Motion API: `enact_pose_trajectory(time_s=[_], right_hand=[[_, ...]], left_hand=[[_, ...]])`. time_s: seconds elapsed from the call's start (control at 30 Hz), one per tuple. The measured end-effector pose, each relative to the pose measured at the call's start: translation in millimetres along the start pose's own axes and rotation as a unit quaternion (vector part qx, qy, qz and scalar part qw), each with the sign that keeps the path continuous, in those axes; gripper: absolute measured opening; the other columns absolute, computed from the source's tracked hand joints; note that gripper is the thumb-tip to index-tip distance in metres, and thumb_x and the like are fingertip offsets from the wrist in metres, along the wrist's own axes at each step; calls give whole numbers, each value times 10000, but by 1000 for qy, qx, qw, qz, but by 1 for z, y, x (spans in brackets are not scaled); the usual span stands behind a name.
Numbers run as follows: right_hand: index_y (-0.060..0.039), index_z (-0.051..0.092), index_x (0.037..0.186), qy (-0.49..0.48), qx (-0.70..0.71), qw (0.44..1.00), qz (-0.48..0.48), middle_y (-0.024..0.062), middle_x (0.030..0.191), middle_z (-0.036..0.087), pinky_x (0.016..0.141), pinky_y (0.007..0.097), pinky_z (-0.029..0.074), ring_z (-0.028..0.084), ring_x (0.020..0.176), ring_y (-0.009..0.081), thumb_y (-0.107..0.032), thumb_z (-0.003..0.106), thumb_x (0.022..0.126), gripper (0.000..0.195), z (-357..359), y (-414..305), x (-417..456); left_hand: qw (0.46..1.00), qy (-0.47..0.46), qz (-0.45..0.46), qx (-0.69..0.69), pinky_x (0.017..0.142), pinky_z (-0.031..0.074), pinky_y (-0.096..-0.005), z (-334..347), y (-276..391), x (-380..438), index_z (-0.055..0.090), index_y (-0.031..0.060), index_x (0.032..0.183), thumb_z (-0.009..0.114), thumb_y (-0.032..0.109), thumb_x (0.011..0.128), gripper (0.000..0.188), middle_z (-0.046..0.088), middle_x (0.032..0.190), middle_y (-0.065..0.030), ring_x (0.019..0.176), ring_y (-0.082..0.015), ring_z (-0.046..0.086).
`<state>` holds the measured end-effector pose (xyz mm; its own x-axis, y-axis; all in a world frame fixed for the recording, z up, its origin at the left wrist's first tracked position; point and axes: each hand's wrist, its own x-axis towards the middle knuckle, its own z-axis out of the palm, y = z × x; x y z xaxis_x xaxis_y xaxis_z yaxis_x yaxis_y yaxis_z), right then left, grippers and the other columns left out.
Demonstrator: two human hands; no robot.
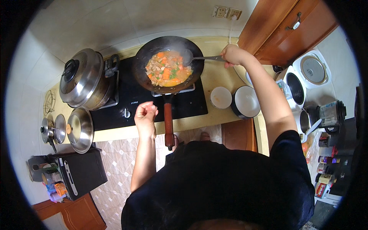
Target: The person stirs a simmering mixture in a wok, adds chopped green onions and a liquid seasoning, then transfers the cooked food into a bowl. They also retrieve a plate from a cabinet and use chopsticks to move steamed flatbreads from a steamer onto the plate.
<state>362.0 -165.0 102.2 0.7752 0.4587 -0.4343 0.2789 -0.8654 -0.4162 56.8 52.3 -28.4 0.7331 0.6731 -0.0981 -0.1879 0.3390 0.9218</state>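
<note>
My right hand [232, 55] grips the end of a metal cooking spatula [211, 58], whose head rests at the right side of a dark wok [141, 72]. Inside the wok lies a steaming stew [165, 72] of orange chunks, pale minced pieces and green bits in liquid. The wok sits over a burner of the black gas hob [189, 106], its reddish-brown handle [168, 123] pointing towards me. Just left of that handle, apart from it, my left hand [146, 115] hovers with fingers curled in and nothing visible in them.
A large lidded steel pot [83, 80] occupies the left burner. Steel lids [82, 132] lean at the counter's left end. A white bowl [221, 97] and a dark pot with pale interior [245, 102] stand right of the hob. Farther right are an open rice cooker [294, 89] and a blender [330, 113].
</note>
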Motion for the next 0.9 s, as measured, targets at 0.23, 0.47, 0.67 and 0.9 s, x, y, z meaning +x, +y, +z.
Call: enact_pose_trajectory(time_s=[0.23,0.47,0.67,0.9], right_hand=[[-24,670,980,12,123,988,-92,114,759,685,573,317,531,642,598,180,-27,485,849,226,63,-11,-7],[-144,669,1084,223,-224,917,-245,90,933,675,701,352,509,639,826,265,-103,537,853,269,50,-7,-77],[-196,665,1106,216,-312,892,-245,79,956,661,721,364,509,640,859,267,-96,547,817,328,21,-12,-135],[-168,653,1121,266,-215,914,-217,107,921,661,686,393,507,637,825,301,-93,499,859,313,62,-6,-73]], left_hand=[[969,-28,121,214,679,505,-207,43,33,60,607,17,1049,554,-57,862,208,574,1049,-85,734,-98,590],[899,-98,251,345,988,410,-322,43,43,84,612,70,1146,572,-7,846,312,495,1282,-155,1164,-274,512],[932,-22,189,309,912,432,-293,-13,5,20,610,39,1122,554,-7,869,264,533,1177,-102,1055,-194,537],[979,-6,-1,205,886,406,-251,-35,-36,-40,574,17,1149,534,51,915,240,580,1061,-44,957,-125,523]])
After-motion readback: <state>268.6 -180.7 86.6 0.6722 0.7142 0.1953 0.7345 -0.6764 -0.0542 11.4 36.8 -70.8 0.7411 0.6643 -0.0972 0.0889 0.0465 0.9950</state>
